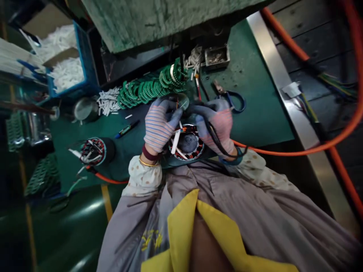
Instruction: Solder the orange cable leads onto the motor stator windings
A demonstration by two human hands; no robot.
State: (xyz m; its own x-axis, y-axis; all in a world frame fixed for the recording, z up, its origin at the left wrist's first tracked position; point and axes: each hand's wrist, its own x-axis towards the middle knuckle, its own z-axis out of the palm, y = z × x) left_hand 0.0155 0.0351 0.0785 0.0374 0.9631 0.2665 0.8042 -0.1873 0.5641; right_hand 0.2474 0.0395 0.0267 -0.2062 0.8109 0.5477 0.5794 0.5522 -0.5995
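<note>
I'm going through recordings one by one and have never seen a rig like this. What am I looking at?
The one picture comes from a camera on a person's head, looking forward and down; no robot is involved. The gloved left hand and gloved right hand work close together by a round wire-wound ring. Blur hides what exactly the fingers hold. On the green work surface also lie curved green pieces, small white tubes and, at left, a second wire-wound ring.
</note>
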